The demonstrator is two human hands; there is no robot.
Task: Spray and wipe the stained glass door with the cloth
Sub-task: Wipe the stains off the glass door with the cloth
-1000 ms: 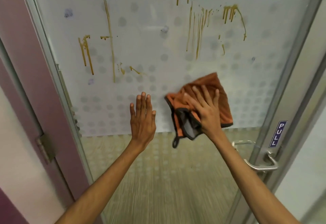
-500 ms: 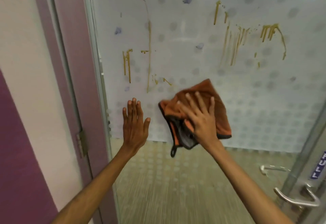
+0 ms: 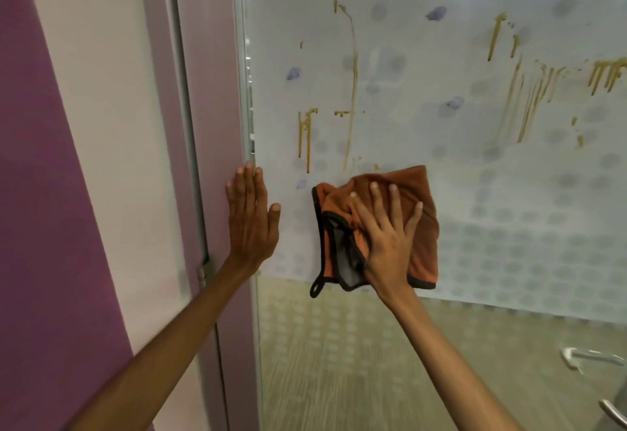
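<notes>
Head view: glass door (image 3: 509, 210) with a frosted, dotted upper panel fills most of the frame, marked with yellow-brown drip stains (image 3: 353, 91) and a few bluish smudges. Right hand (image 3: 386, 244), its grip spread wide with fingers fanned, presses an orange cloth (image 3: 420, 227) flat against the frosted glass; the cloth lies directly under the palm and fingers, showing around the hand on both sides, just below the lowest drips. A dark-edged corner and hanging loop of the cloth droop beneath the hand. Left hand (image 3: 251, 216), grip flat and empty with fingers together, rests on the door's left edge beside the purple frame (image 3: 210, 91). A metal door handle (image 3: 590, 359) shows at lower right.
</notes>
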